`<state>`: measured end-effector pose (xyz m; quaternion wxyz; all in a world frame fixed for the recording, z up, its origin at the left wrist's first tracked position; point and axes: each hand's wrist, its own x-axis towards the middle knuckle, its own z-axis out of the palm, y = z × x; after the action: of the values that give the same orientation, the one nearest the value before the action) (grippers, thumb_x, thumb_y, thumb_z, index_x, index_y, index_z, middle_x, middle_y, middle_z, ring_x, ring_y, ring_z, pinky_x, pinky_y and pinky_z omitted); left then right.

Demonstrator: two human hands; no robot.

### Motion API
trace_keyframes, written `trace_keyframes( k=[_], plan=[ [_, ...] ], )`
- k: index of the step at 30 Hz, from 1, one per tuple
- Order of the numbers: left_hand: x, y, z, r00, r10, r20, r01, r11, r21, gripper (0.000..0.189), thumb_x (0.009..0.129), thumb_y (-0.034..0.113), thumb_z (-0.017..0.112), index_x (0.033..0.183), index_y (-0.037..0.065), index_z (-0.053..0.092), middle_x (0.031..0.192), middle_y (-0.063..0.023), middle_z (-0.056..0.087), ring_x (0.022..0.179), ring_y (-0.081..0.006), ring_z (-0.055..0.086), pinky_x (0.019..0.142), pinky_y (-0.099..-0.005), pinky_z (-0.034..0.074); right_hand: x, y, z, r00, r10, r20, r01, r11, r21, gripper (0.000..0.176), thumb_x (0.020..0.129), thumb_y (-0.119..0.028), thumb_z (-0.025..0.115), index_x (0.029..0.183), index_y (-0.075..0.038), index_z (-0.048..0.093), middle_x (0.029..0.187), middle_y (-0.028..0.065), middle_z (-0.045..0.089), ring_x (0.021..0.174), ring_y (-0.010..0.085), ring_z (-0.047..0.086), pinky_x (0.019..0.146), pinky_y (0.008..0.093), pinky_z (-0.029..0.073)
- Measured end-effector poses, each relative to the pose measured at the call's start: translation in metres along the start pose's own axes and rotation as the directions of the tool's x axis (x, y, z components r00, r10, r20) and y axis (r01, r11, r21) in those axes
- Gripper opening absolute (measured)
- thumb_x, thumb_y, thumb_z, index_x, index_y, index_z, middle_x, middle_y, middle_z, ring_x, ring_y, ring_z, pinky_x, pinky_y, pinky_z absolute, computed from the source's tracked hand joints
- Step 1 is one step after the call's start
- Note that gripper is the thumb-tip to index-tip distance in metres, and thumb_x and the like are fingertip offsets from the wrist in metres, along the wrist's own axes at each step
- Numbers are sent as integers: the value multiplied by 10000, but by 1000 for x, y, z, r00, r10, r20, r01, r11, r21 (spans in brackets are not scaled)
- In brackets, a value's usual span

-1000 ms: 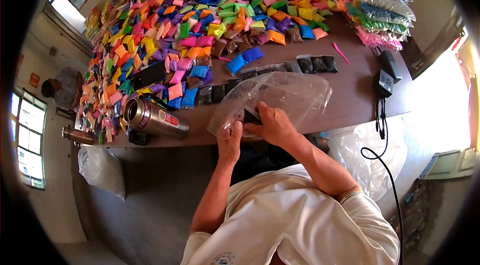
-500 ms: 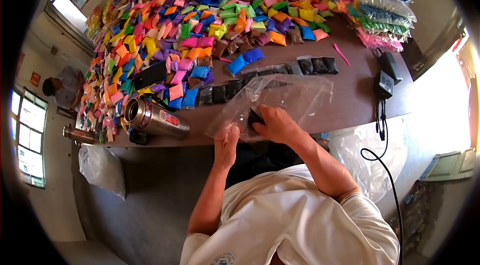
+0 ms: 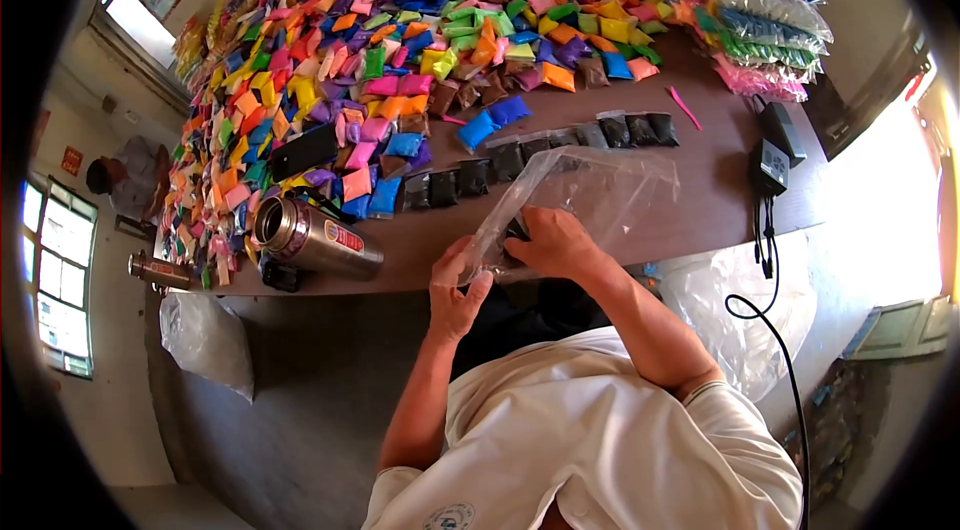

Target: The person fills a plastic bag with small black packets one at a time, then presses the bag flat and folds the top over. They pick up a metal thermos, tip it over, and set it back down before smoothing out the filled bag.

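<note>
A large clear plastic bag (image 3: 610, 192) stretches over the front of the table. At its near left edge, my left hand (image 3: 454, 296) grips the plastic, with thumb and fingers on either side of the rim. My right hand (image 3: 556, 242) is closed on a small black packet (image 3: 516, 228), mostly hidden by the fingers, at the bag's mouth. Behind the bag runs a row of similar black packets (image 3: 473, 176), some seen through the film. Two blue packets (image 3: 492, 123) lie just beyond that row.
A heap of colourful packets (image 3: 400, 30) covers the far and left table. A steel flask (image 3: 325, 240) lies near the left edge, with a black phone (image 3: 304, 151) behind it. Black power adapters (image 3: 768, 168) with cables sit right. Bundled bags (image 3: 770, 25) are stacked at the back right.
My left hand has turned, its thumb now spread from the fingers at the bag's edge. The bag's left side has drawn in and stands more upright. My right hand has barely moved.
</note>
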<state>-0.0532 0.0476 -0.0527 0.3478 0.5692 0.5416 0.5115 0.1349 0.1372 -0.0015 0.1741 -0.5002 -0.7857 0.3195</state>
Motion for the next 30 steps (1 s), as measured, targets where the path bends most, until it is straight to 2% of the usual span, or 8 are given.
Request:
trace_keyframes(
  k=[7, 10, 12, 15, 20, 22, 25, 30],
  plan=[
    [-1, -5, -7, 999, 32, 43, -35, 998, 48, 467, 827, 350, 706, 1142, 9, 652, 1266, -159, 560, 1149, -284, 519, 973, -376, 416, 0, -8, -5, 999, 4, -38, -1, 997, 79, 420, 774, -362, 647, 1018, -22, 610, 896, 268, 653, 904, 437, 624, 822, 492, 494],
    [1, -2, -7, 991, 95, 95, -112, 975, 191, 521, 821, 404, 693, 1173, 23, 640, 1241, -157, 571, 1142, -315, 521, 969, -393, 417, 2, -5, 2, 998, 12, -55, -11, 1000, 21, 417, 776, -374, 651, 1013, -35, 603, 877, 251, 656, 893, 436, 625, 810, 493, 499],
    [3, -6, -3, 957, 250, 145, -286, 890, 354, 565, 816, 461, 677, 1181, 32, 631, 1186, -152, 597, 1125, -331, 529, 930, -403, 429, 2, -4, 9, 997, 27, -77, -26, 1000, 11, 405, 778, -365, 656, 1004, -34, 601, 872, 243, 656, 884, 437, 625, 800, 496, 499],
    [3, 0, 7, 937, 339, 85, -344, 852, 394, 536, 837, 450, 669, 1170, 32, 624, 1103, -131, 626, 1046, -321, 568, 884, -409, 427, 2, -4, 12, 998, 3, -67, -4, 1000, -16, 378, 780, -332, 663, 1000, -32, 596, 868, 234, 656, 866, 437, 625, 780, 497, 500],
    [8, 1, 17, 941, 339, 5, -309, 850, 425, 462, 879, 419, 644, 1142, 40, 628, 1012, -100, 637, 923, -291, 601, 865, -418, 404, -1, 3, 7, 984, -167, -60, 165, 986, -26, 369, 767, -275, 676, 1030, -30, 590, 881, 239, 653, 851, 430, 628, 760, 486, 503],
    [9, 1, 18, 935, 354, 2, -319, 840, 439, 445, 891, 410, 637, 1143, 43, 627, 978, -86, 637, 887, -283, 605, 864, -419, 399, 0, 5, -2, 974, -221, 60, 221, 975, -3, 406, 774, -287, 692, 1026, 6, 569, 936, 241, 647, 921, 425, 606, 793, 482, 485],
    [7, 6, 20, 968, 250, -15, -236, 929, 284, 439, 892, 415, 640, 1136, 50, 632, 938, -68, 634, 888, -266, 600, 871, -407, 400, -1, 3, -14, 951, -284, 121, 290, 957, -31, 387, 748, -223, 698, 1044, -5, 576, 943, 226, 643, 913, 421, 609, 785, 482, 486],
    [4, 1, 13, 986, 164, 20, -161, 932, 325, 436, 881, 407, 664, 1121, 44, 637, 904, -65, 637, 889, -242, 599, 862, -386, 418, -5, 1, -11, 924, -379, 41, 381, 921, -79, 328, 745, -140, 664, 1055, -64, 587, 908, 222, 646, 875, 419, 631, 759, 482, 512]
  ],
)
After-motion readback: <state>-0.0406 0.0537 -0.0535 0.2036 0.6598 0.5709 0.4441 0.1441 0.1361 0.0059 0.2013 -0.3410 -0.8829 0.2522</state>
